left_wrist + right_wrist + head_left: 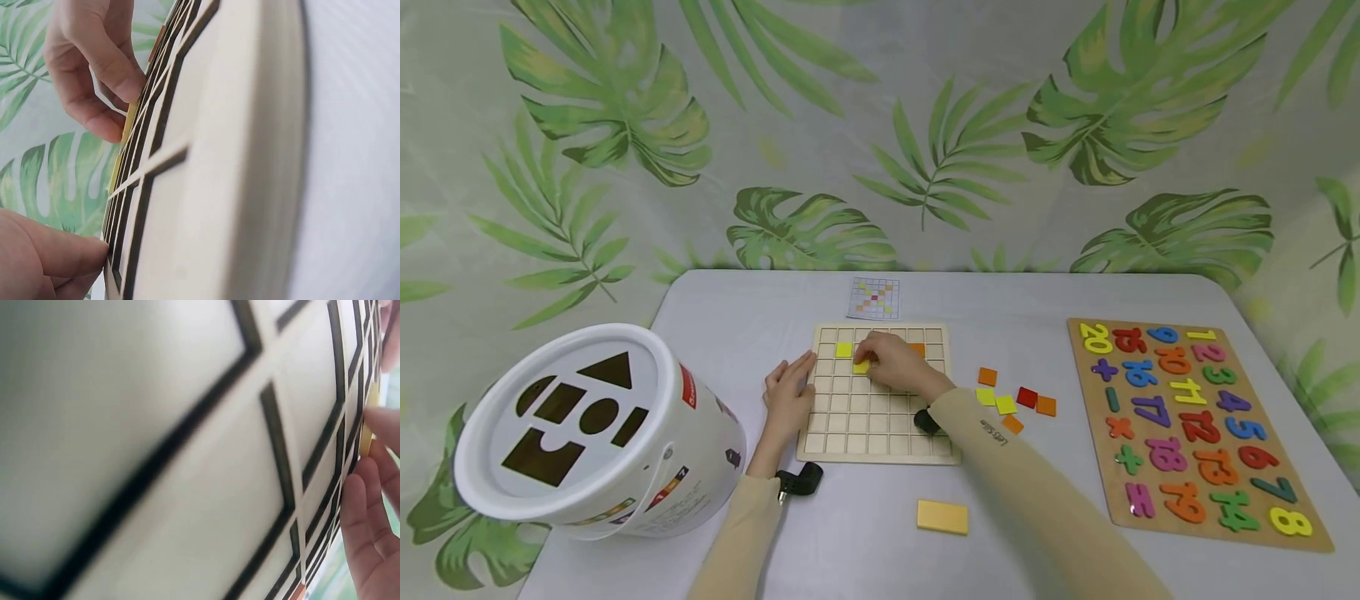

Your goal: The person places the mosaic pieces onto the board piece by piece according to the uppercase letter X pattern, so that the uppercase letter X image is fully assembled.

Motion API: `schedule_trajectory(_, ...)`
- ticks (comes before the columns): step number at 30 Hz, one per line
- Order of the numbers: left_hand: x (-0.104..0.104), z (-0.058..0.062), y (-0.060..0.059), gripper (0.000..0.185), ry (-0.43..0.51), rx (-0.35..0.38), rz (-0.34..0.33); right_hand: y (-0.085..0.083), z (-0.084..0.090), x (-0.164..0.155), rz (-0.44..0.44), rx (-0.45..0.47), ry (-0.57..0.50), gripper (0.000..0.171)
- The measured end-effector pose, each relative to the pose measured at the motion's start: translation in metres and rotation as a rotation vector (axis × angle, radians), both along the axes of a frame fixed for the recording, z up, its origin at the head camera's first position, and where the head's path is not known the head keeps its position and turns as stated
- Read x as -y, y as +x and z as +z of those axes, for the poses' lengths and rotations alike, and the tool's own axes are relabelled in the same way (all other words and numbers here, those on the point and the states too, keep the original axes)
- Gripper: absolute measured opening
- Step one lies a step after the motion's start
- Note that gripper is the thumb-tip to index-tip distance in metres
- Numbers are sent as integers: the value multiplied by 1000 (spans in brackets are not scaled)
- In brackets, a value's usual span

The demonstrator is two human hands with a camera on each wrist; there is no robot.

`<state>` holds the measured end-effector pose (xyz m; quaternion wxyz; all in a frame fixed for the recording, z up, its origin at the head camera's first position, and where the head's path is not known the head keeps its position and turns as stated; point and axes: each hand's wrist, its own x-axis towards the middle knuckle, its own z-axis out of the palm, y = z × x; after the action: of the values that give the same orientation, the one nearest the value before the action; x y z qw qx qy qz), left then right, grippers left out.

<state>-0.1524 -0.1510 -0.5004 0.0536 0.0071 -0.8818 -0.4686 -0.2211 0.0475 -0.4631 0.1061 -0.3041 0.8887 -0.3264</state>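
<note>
A pale wooden grid board (880, 417) lies in the middle of the table. My right hand (891, 365) reaches over it and pinches a yellow square tile (861, 366) in the second row; the tile's edge (129, 122) shows between the fingertips (119, 81) in the left wrist view and again as the yellow tile (366, 434) in the right wrist view. Another yellow tile (843, 350) sits in the top rows, and an orange tile (917, 348) peeks out behind the hand. My left hand (790, 392) rests on the board's left edge (187, 206), fingers loosely curled.
Loose orange, yellow and red tiles (1011, 402) lie right of the board. A pattern card (874, 297) lies behind it, a yellow block (942, 517) in front. A white shape-sorter bucket (595, 429) lies tipped at the left, a number puzzle board (1187, 425) at the right.
</note>
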Motion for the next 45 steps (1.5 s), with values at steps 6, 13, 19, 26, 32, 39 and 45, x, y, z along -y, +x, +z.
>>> schedule_trajectory(6,0,1,0,48,-3,11,-4,1,3,1,4,-23,28,25)
schedule_trajectory(13,1,3,0,48,0,9,-9,7,11,-10,11,11,5,30)
schedule_trajectory(19,0,2,-1,48,4,11,-19,13,22,-47,-102,96,-118,28)
schedule_trajectory(26,-1,3,0,48,7,18,-11,25,23,-113,-248,105,-188,24)
schedule_trajectory(32,-1,1,1,48,12,23,-10,36,10,-157,-329,112,-131,22)
schedule_trajectory(39,0,2,2,48,18,25,-2,43,0,-177,-343,148,-15,27)
schedule_trajectory(45,-2,3,2,48,20,13,-3,42,-5,-178,-325,89,20,27)
